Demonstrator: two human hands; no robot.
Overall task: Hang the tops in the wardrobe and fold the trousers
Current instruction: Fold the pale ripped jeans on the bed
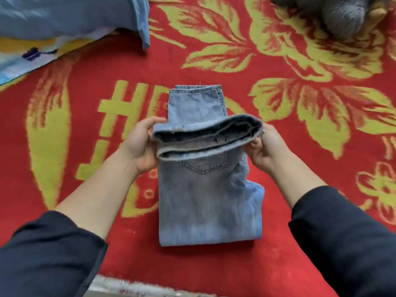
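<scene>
The jeans (205,189) lie lengthwise on a red blanket (278,129) with a yellow flower pattern, already folded in half along their length. The waistband end is lifted off the blanket and doubled over the middle of the jeans. The left hand (142,144) grips the left edge of the raised fold; the right hand (262,147) grips its right edge. Both dark sleeves (53,254) are pushed up the forearms. A light blue garment (70,16) lies at the far left, well apart.
</scene>
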